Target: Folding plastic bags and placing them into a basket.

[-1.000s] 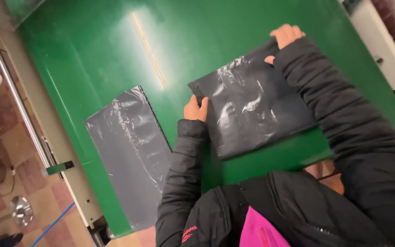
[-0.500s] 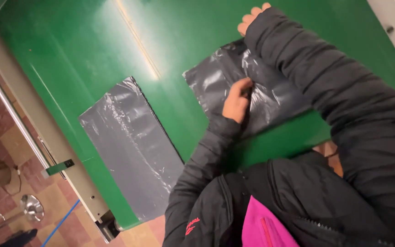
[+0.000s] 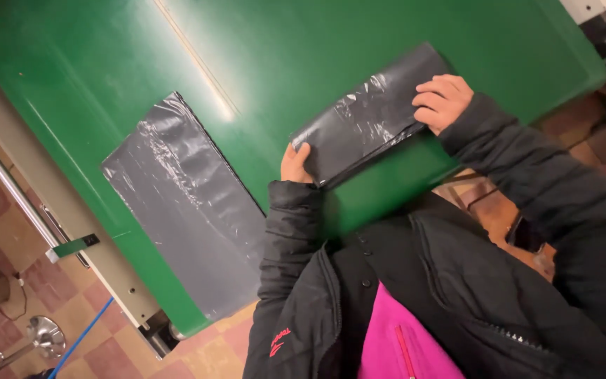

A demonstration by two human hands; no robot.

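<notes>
1. Since half a second ago the black plastic bag point(image 3: 369, 116) under my hands has gone from a wide, rumpled sheet to a narrow folded strip; a second ago it was a broad square with my hands at opposite corners.
2. My right hand point(image 3: 442, 102), which was reaching far out over the table then, has come back in and now sits on the strip's right end, fingers curled over the top edge and pressing it flat against the green table point(image 3: 331, 49).
3. My left hand point(image 3: 296, 163) has dropped from the middle of the sheet to the strip's lower left corner. The thumb lies on top at the corner; the fingers are hidden behind the plastic and my sleeve, so I cannot tell whether they pinch it or only steady it.
4. The folded bag lies slantwise near the table's near edge, between my two hands, its layers showing along the lower long edge.
5. To my judgement the fold is made and the hands are now only holding it in shape.
6. A second black bag point(image 3: 184, 203) lies flat and unfolded to the left, well apart, its near end hanging over the table's edge.
</notes>
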